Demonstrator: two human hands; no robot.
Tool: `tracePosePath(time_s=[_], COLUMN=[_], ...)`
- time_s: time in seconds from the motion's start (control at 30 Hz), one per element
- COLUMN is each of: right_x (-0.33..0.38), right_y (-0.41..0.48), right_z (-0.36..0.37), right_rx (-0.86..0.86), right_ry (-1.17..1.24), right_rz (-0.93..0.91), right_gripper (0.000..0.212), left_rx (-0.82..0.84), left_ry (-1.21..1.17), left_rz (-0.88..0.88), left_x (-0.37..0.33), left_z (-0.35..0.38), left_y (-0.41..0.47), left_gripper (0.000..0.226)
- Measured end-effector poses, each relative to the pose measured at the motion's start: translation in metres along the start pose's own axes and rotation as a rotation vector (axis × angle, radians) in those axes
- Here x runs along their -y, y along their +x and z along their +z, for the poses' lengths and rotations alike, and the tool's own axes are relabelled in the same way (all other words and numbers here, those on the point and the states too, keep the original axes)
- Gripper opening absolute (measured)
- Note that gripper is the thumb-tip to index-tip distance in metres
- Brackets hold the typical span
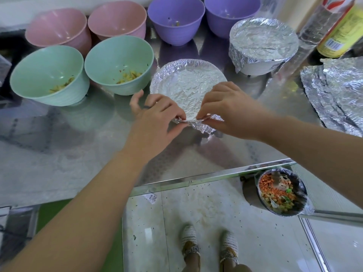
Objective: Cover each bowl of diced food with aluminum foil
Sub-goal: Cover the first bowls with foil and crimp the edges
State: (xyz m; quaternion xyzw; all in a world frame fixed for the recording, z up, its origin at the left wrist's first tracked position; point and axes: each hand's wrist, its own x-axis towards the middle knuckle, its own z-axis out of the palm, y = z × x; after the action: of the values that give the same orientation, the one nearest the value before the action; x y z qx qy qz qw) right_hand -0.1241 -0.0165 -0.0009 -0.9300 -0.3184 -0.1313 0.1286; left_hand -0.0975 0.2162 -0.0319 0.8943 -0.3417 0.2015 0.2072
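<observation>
A bowl under crinkled aluminum foil (186,85) stands mid-table. My left hand (157,114) and my right hand (222,108) pinch the foil's near edge (204,126) at the rim, fingertips almost meeting. Behind it to the right sits a second foil-covered bowl (263,42). Uncovered are two green bowls (49,75) (119,63) with diced yellow food, two pink bowls (59,28) (117,20) and two purple bowls (176,18) (231,12).
Loose foil sheets (334,91) lie at the right of the steel table (78,154). A clear bottle (318,26) and a yellow-labelled bottle (341,30) stand at the back right. A bin of food scraps (280,193) sits below the table edge. My feet are on the tiled floor.
</observation>
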Motion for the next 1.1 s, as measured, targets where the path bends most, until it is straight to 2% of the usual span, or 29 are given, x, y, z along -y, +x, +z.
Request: tracePosePath(time_s=[0.13,0.53,0.87,1.1], right_x=[0.001,-0.002,0.003,0.004], right_y=[0.003,0.009,0.012,0.013], right_z=[0.007,0.015,0.023,0.025], right_rx=[-0.033,-0.063,-0.113,-0.122], right_ry=[-0.03,-0.07,-0.101,-0.103], right_rz=[-0.036,-0.063,-0.036,-0.002], right_gripper=[0.006,0.021,0.021,0.023], left_rx=[-0.03,-0.057,-0.036,-0.013], left_ry=[0.023,0.011,0.028,0.08], left_rz=[-0.004,-0.059,-0.043,-0.008], left_x=[-0.002,-0.013,-0.014,-0.014], left_z=[0.005,0.009,0.006,0.011], left_y=[-0.001,0.0,-0.002,-0.004], left_gripper=[0.016,0.015,0.016,0.034])
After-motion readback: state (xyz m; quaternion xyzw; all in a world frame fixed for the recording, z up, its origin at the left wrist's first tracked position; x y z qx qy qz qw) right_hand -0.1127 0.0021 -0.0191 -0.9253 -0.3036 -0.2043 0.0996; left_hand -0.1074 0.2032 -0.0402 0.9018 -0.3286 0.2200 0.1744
